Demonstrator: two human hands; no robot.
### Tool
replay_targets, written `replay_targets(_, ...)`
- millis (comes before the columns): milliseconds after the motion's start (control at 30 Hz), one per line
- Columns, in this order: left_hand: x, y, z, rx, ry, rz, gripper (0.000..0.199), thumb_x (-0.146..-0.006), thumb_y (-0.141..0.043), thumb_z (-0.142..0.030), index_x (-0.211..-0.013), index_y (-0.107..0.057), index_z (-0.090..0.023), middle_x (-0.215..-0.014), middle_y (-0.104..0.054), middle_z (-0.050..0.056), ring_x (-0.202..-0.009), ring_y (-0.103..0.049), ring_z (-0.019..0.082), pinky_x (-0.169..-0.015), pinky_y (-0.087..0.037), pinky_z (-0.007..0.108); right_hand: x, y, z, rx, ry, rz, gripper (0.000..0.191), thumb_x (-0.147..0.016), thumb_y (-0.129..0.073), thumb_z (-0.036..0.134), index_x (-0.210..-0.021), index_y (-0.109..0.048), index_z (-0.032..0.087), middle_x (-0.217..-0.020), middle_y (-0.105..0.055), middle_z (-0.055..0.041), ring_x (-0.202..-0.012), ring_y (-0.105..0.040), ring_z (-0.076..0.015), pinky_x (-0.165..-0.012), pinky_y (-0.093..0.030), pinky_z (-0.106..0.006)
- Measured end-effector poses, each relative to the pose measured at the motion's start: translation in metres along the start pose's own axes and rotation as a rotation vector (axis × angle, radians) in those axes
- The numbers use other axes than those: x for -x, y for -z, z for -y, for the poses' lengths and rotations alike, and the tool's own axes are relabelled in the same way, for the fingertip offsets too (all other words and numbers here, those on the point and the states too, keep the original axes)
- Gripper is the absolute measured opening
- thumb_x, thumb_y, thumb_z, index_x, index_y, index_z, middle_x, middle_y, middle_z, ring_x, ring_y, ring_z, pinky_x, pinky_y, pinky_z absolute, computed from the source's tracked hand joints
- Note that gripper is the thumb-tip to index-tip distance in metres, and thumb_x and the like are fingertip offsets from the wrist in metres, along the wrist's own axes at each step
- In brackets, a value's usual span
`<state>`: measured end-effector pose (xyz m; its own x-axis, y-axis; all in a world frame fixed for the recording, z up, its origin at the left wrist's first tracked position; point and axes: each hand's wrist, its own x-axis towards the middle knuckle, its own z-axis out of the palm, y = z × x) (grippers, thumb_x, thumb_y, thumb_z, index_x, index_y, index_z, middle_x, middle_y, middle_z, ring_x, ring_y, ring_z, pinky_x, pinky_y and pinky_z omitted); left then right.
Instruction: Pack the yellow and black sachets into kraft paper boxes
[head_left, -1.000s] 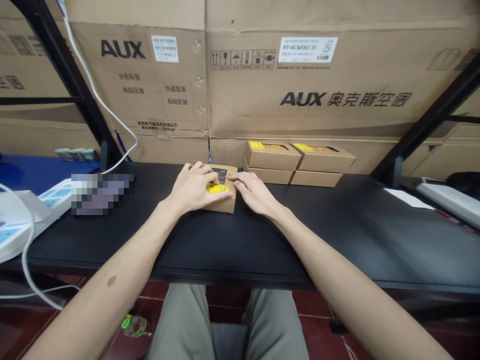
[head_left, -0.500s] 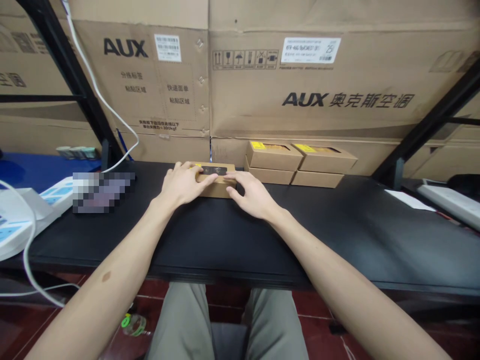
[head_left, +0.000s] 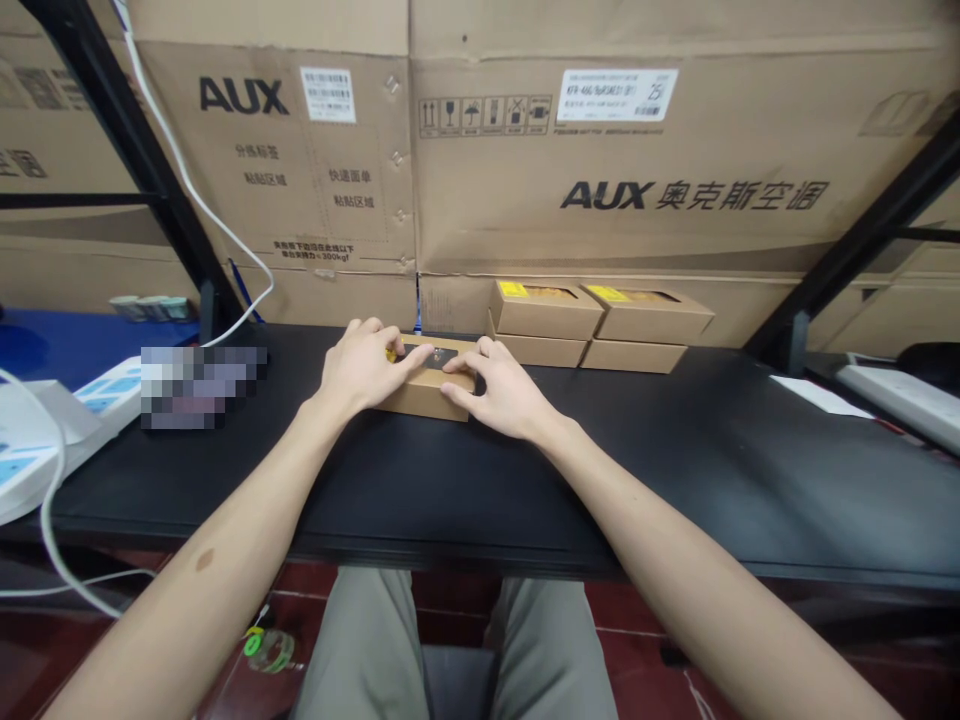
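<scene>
A small brown cardboard box (head_left: 424, 400) with a dark window in its top lies on the black table, turned slightly askew. My left hand (head_left: 364, 365) grips its left end, fingers bent over the far edge and thumb lying across the top. On the box's right end, my right hand (head_left: 506, 390) has its fingers curled over the top and its thumb against the near side. A bit of yellow on the box shows beside my left fingers. The far side of the box is hidden.
Two stacks of similar cardboard boxes (head_left: 547, 312) stand at the back right. Large AUX cartons (head_left: 495, 220) form a wall behind. A white power strip (head_left: 112, 395) with a cable and a blurred object lie left; a white card (head_left: 821, 395) lies right.
The box has come a little nearer to me and turned, its right end closer. My right fingers have bent further over that end. My left hand has barely shifted.
</scene>
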<state>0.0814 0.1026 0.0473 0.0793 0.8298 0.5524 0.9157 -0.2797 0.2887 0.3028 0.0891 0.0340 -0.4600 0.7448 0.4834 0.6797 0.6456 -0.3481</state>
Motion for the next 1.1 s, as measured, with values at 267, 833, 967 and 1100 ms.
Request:
replay_targets(267, 0.004, -0.015, -0.004, 0.037, -0.137, -0.021, 0.035, -0.088, -0.065, -0.057, -0.094, -0.061, -0.022, -0.111, -0.063, 0.013, -0.108, -0.060, 0.035, -0.101, -0.051, 0.056, -0.003, -0.004, -0.010, 0.099, -0.161, -0.076, 0.025, -0.101, -0.051, 0.023, -0.119, -0.067, 0.015, -0.124, -0.066, -0.0151, -0.123, -0.058, -0.0298, -0.107, -0.050, -0.046)
replay_targets(833, 0.000, -0.048, 0.001, 0.042, -0.130, 0.095, 0.062, -0.086, -0.064, -0.041, -0.142, -0.061, -0.015, -0.157, -0.056, 0.021, -0.153, -0.036, 0.045, -0.127, -0.019, 0.068, -0.003, -0.008, -0.003, 0.229, -0.337, 0.182, 0.052, -0.102, -0.051, 0.033, -0.148, -0.061, 0.011, -0.109, -0.079, -0.0186, -0.117, -0.072, -0.0373, -0.101, -0.055, -0.052)
replay_targets(967, -0.004, -0.062, 0.010, 0.066, -0.053, 0.136, 0.067, -0.083, -0.069, -0.044, -0.139, -0.062, -0.010, -0.170, -0.033, 0.029, -0.157, -0.025, 0.055, -0.122, -0.018, 0.078, -0.004, -0.010, -0.005, 0.215, -0.328, 0.182, 0.046, -0.102, -0.052, 0.033, -0.141, -0.067, 0.013, -0.111, -0.079, -0.0162, -0.114, -0.073, -0.0336, -0.101, -0.056, -0.048)
replay_targets(1100, -0.005, -0.066, 0.015, 0.113, -0.045, 0.159, 0.064, -0.084, -0.069, -0.048, -0.140, -0.063, -0.017, -0.172, -0.033, 0.024, -0.156, -0.031, 0.050, -0.121, -0.029, 0.073, -0.005, -0.010, -0.003, 0.203, -0.318, 0.171, 0.041, -0.102, -0.053, 0.033, -0.135, -0.071, 0.015, -0.112, -0.079, -0.0155, -0.111, -0.074, -0.0310, -0.100, -0.055, -0.045)
